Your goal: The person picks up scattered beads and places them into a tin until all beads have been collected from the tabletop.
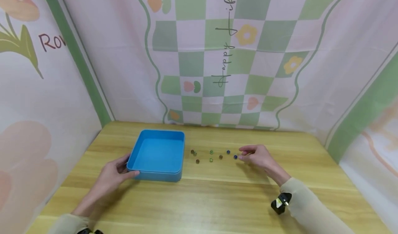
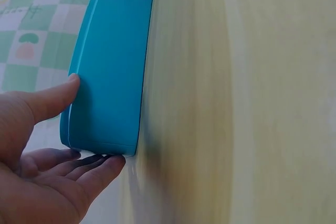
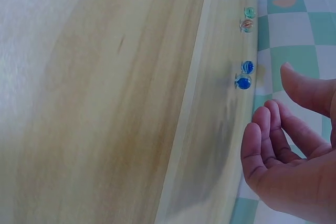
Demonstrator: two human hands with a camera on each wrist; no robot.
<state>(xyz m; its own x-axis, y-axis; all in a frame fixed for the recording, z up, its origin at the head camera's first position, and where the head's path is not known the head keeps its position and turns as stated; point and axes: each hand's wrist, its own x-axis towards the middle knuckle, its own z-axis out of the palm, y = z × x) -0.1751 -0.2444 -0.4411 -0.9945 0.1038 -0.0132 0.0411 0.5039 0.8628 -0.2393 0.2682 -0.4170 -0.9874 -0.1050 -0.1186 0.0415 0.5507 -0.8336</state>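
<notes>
A square blue box [image 1: 159, 176], its top uncovered, stands on the left half of the table. My left hand [image 1: 113, 173] holds its near left corner, thumb against the front wall and fingers along the left side; the left wrist view shows the same hold on the blue box [image 2: 113, 61]. To the right of the box lie several glass marbles, among them a brown marble [image 1: 197, 161], a green marble [image 1: 211, 160] and a blue marble [image 1: 235, 157]. Beside the two blue ones hovers my right hand [image 1: 256, 156], thumb and bent fingers apart around nothing, near the closest blue marble [image 3: 243, 82].
The wooden table [image 1: 211, 203] carries the box and the loose marbles. A printed cloth [image 1: 217, 65] with green checks hangs right behind its far edge, and similar cloths hang on both sides.
</notes>
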